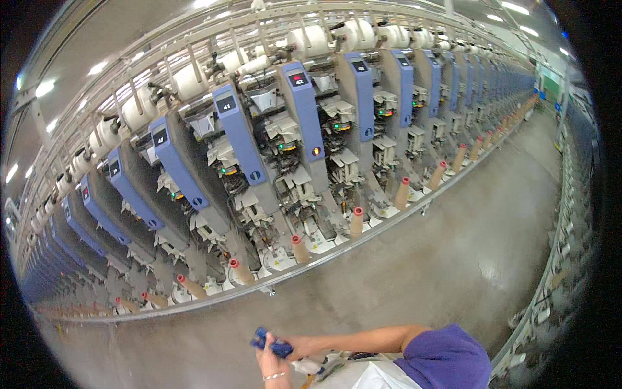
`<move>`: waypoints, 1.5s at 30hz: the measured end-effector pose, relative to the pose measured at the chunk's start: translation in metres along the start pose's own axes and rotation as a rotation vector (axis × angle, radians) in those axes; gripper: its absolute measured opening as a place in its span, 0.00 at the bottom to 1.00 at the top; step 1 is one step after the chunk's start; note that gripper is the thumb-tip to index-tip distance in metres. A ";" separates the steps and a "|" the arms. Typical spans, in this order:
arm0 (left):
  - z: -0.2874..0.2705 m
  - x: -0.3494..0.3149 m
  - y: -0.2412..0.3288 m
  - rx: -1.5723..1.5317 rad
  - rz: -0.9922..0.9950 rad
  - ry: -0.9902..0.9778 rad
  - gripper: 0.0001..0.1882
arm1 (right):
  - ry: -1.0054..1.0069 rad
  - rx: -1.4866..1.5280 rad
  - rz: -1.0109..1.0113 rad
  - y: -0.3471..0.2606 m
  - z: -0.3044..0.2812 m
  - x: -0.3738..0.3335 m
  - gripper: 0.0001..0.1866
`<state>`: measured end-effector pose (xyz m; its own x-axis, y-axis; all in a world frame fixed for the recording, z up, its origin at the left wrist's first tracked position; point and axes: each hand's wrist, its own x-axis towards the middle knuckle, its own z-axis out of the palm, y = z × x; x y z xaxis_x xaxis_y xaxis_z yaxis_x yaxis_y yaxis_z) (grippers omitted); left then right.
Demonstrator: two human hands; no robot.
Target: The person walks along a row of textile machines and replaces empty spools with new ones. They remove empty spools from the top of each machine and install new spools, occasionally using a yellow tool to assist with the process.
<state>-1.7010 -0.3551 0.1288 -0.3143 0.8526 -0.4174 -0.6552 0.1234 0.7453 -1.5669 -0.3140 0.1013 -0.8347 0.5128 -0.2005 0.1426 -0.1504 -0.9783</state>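
Note:
In front of my waist, low in the head view, both hands meet around a small dark blue object [280, 349]. Its kind is too small to make out. My left hand [265, 358], with a bracelet on the wrist, has its fingers closed around the object. From the right reaches my bare forearm below a purple sleeve, and my right hand [299, 348] is closed at the object's other end; its fingertips are partly hidden. White cloth [310, 365] shows just below the right hand. Neither hand touches the machine.
A long yarn-winding machine with blue upright panels [304, 117] curves across the view. White yarn packages [308, 42] line its top. Brown cones with red tips [300, 249] stand along its lower front rail [324, 259]. Grey floor [414, 272] separates it from another machine row [557, 272] at right.

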 end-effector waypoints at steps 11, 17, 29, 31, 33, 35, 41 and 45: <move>0.293 0.075 -0.101 0.493 -0.310 -0.590 0.36 | 1.134 -0.127 0.123 -0.003 -0.200 -0.135 0.35; 0.413 0.113 -0.165 0.380 -0.566 -0.848 0.29 | 1.354 0.206 0.240 -0.009 -0.310 -0.197 0.23; 0.559 0.205 -0.233 1.248 0.574 -1.060 0.33 | 1.133 0.716 -0.235 0.010 -0.506 -0.225 0.35; 0.577 0.220 -0.229 1.291 0.678 -0.994 0.33 | 1.103 0.634 -0.246 -0.002 -0.537 -0.214 0.35; 0.593 0.238 -0.224 1.166 0.529 -1.004 0.33 | 1.090 0.613 -0.260 -0.018 -0.564 -0.202 0.34; 0.604 0.260 -0.215 0.984 0.329 -0.984 0.34 | 1.115 0.608 -0.159 -0.031 -0.586 -0.195 0.33; 0.663 0.383 -0.052 0.760 0.848 -0.585 0.14 | 1.381 0.674 -0.332 -0.038 -0.634 -0.209 0.27; 0.772 0.492 0.099 0.812 1.648 -0.239 0.16 | 1.740 0.626 -0.253 -0.011 -0.636 -0.259 0.22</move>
<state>-1.3902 0.4685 0.3988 -0.0744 0.3844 0.9202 0.6480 -0.6828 0.3376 -1.0142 0.0924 0.1309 0.6666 0.6872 -0.2887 -0.4108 0.0155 -0.9116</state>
